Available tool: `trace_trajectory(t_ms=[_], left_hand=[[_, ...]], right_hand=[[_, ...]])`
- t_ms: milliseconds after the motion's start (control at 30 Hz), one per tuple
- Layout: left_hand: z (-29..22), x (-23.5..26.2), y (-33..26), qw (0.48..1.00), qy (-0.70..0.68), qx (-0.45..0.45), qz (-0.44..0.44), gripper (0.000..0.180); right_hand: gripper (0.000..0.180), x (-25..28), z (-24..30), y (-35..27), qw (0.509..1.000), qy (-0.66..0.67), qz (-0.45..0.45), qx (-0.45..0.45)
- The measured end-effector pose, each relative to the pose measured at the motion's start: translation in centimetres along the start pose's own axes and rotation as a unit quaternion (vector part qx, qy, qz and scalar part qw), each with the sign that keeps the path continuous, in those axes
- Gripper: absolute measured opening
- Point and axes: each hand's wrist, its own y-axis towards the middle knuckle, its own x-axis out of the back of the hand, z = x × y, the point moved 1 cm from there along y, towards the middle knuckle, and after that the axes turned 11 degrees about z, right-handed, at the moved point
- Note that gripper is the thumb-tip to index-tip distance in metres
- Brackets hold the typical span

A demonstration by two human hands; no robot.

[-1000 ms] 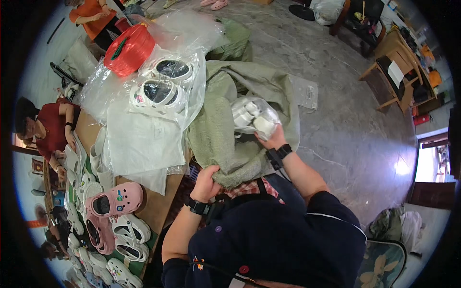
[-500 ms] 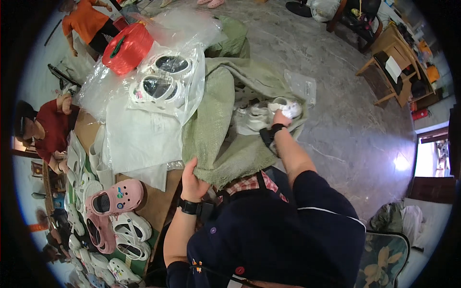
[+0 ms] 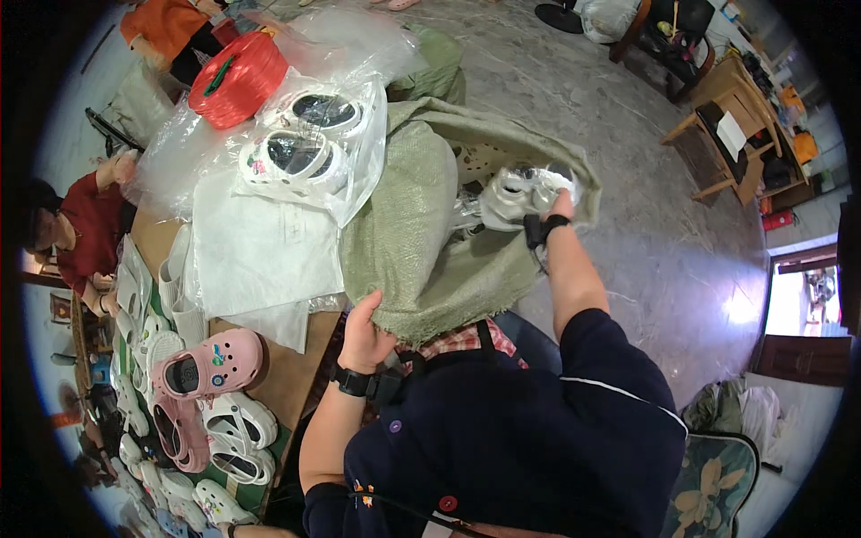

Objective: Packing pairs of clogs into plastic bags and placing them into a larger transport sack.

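Observation:
A green woven sack (image 3: pixel 395 224) gapes wide in front of me. My left hand (image 3: pixel 366 336) grips its near rim, thumb up. Inside the sack's mouth, toward the right, my right hand (image 3: pixel 562 205) is closed on a pair of white clogs (image 3: pixel 517 190) in a clear plastic bag. Other bagged shoes lie deeper in the sack, mostly hidden by its folds. Left of the sack, another bagged pair of white clogs (image 3: pixel 296 161) rests on the table, near a stack of flat clear plastic bags (image 3: pixel 260 242).
A red roll of plastic twine (image 3: pixel 239 81) stands at the table's far end. Pink clogs (image 3: pixel 220 363) and several white ones cover the near left. A person in a red shirt (image 3: pixel 90 229) is at the left, another in orange (image 3: pixel 170 31) farther back. A wooden chair (image 3: pixel 731 134) stands right.
My right hand has moved right and slightly up with the bagged clogs, pushing out the sack's right side. My left hand stays on the rim, and the sack's mouth has stretched wider.

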Motion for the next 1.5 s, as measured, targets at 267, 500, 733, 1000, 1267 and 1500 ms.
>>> trace_trajectory(t_ms=[267, 500, 733, 1000, 1267, 1500], left_hand=[[1.8, 0.1, 0.7, 1.000, -0.002, 0.015, -0.014, 0.039], [0.4, 1.3, 0.6, 0.998, 0.016, -0.045, -0.036, 0.039], [3.9, 6.9, 5.0, 0.991, 0.107, 0.026, -0.071, 0.036], [1.5, 5.7, 0.7, 0.982, 0.183, 0.013, -0.048, 0.048], [-7.1, 1.4, -13.9, 0.682, 0.689, -0.157, -0.189, 0.055], [-11.5, 2.6, -19.3, 0.501, 0.725, -0.287, -0.376, 0.033]], right_hand=[[0.096, 5.3, 4.0, -5.3, 0.666, -0.735, 0.028, 0.120], [0.068, -1.5, 10.2, -6.7, 0.553, -0.814, 0.084, 0.159], [0.085, -1.6, 3.7, -2.5, 0.604, -0.706, 0.190, 0.318], [0.051, -14.1, 2.6, -31.7, 0.663, -0.367, 0.482, 0.440], [0.038, -19.4, -3.4, -48.9, 0.341, -0.382, 0.732, 0.450], [0.028, -19.8, -11.2, -52.5, 0.097, -0.508, 0.691, 0.505]])
